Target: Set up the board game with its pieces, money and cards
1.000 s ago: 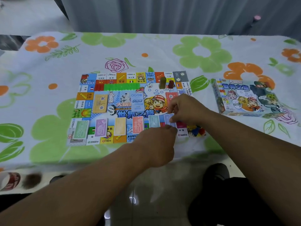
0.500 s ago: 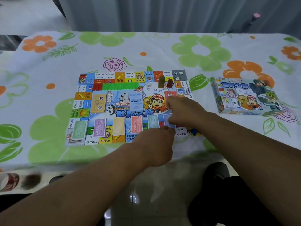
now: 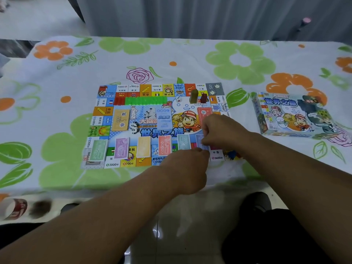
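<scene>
**Both hands at the blue notes on the board's near edge**

The board (image 3: 214,88) lies flat on a flowered tablecloth (image 3: 171,52), near the table's front edge. The right hand (image 3: 221,131) reaches over the board's near right part, its fingers curled down onto the blue notes (image 3: 199,140) and clamped on them. The left hand (image 3: 187,166) comes in from below with its knuckles toward the camera. Its curled fingertips meet the near edge of the same notes, but whether they pinch them cannot be told, since the grip is hidden.

The blue notes are the rightmost in a row of money along the board's near side. Leftward from them lie teal notes (image 3: 184,141), red notes (image 3: 164,145), yellow notes (image 3: 144,146), purple notes (image 3: 122,149) and green notes (image 3: 98,150), each stack set apart from the next.

Toward the far side, a line of green houses (image 3: 145,101) runs beside a few red houses (image 3: 119,101) at its left end. A die (image 3: 178,99) sits just right of the green line. Further right an olive token (image 3: 193,96) and a dark red token (image 3: 203,98) stand upright, close together.

Yellow cards (image 3: 121,120), blue cards (image 3: 163,119) and red cards (image 3: 204,112) lie in the board's middle, the red ones partly behind the right hand.

Small blue and red pieces (image 3: 232,154), blurred, lie at the board's near right corner.

The box (image 3: 291,115) rests well to the right of the board
</scene>
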The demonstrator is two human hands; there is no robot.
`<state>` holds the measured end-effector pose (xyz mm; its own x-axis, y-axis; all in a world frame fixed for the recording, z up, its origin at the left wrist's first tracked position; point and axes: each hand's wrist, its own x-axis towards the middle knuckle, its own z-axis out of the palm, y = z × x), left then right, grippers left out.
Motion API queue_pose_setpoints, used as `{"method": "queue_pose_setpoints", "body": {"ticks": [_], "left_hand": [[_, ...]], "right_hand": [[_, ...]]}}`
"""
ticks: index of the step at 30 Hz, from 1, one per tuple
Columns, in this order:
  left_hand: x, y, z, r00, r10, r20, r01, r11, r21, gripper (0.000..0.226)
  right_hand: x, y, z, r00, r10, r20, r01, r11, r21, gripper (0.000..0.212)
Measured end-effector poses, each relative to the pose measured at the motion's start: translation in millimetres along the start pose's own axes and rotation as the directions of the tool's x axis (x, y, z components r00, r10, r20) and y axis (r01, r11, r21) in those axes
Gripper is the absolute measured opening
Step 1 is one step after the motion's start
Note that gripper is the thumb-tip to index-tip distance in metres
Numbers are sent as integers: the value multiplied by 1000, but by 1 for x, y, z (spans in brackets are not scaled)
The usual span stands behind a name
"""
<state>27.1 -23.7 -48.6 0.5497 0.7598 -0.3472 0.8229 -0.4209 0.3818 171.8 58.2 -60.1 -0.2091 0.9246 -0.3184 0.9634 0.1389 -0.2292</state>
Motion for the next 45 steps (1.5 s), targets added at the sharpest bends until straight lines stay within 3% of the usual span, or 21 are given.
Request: {"method": "queue_pose_setpoints", "body": {"ticks": [10,17,26,32,45], "left_hand": [[-3,1,-5,1000,-9,-21,9,1000,1,46],[-5,-2,-11,999,-30,-41,28,998,-58,43],[-5,-5,-18,996,-80,-33,77,994,-72,38],[-5,-16,-31,966,-182,-183,155,976,-153,27],[-14,-33,-49,926,-285,-248,221,941,-258,20]], "right_hand": [[-3,-3,-7,1000,-1,10,1,1000,27,16],[-12,3,-63,990,108,-86,-73,937,340,24],[-13,21,-66,981,167,-99,-114,907,406,21],[-13,23,-66,978,180,-106,-126,913,388,17],[-22,10,-60,992,88,-85,-51,929,366,15]]}}
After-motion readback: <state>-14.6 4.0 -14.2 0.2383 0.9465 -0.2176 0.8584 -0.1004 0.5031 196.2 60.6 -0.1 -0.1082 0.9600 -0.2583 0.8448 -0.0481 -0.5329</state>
